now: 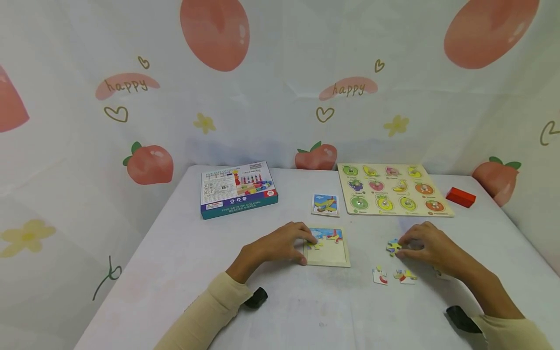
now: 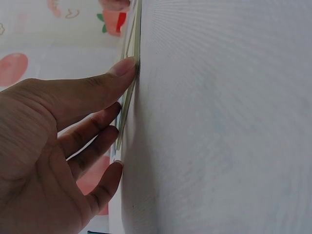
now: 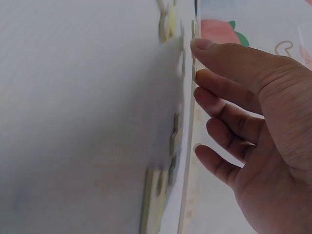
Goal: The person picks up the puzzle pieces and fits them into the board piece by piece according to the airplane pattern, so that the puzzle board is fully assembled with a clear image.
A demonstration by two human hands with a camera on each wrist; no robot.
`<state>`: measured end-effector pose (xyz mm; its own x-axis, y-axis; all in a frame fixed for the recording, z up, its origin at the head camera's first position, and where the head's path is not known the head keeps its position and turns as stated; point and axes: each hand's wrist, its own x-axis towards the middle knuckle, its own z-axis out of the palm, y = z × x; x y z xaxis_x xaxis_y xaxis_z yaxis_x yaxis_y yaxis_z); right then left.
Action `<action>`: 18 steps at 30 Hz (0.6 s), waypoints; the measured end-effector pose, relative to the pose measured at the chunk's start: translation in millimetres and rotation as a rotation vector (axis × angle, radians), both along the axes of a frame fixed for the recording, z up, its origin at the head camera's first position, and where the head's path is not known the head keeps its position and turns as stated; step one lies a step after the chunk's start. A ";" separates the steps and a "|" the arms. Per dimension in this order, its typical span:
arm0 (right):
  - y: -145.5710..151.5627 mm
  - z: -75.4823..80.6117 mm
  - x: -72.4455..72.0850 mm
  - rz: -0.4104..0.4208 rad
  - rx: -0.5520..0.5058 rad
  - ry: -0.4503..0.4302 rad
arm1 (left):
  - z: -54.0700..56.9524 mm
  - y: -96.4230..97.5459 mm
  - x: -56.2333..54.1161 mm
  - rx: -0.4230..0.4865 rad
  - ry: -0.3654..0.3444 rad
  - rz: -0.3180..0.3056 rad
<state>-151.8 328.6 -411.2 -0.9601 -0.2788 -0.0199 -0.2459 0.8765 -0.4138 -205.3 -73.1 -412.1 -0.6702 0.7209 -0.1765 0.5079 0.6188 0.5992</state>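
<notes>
Head view: I locate the puzzle tray (image 1: 330, 256) with the left hand (image 1: 283, 243) gripping its 9 o'clock edge, presumably to steady it. At the tray's 3 o'clock, the right hand (image 1: 429, 247) pinches a puzzle piece (image 1: 393, 246); loose pieces (image 1: 408, 279) lie at 4 o'clock, apparently for easy reach.

Left wrist view: I confirm thumb contact along the tray's thin edge.

Right wrist view: I see the lower fingers loosely bent, which the head view hides.

Wht tbl (image 1: 350, 311) has box (image 1: 238, 190), plane pic (image 1: 325, 206), fruit brd (image 1: 387, 193), red blk (image 1: 461, 197), puzzle tray (image 1: 334, 255), loose pcs (image 1: 407, 279).
</notes>
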 end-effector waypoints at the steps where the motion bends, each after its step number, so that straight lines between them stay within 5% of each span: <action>1: -1.4 0.5 0.1 0.006 -0.003 0.008 | -0.1 0.2 0.0 -0.001 -0.001 0.000; 18: -54.5 8.1 -17.0 0.106 -0.057 0.069 | -2.0 -0.2 -1.2 0.000 -0.005 0.001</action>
<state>-168.8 274.1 -403.1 -0.9236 -0.3778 0.0641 -0.3659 0.8196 -0.4409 -206.6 -73.4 -414.1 -0.6703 0.7201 -0.1796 0.5041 0.6193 0.6019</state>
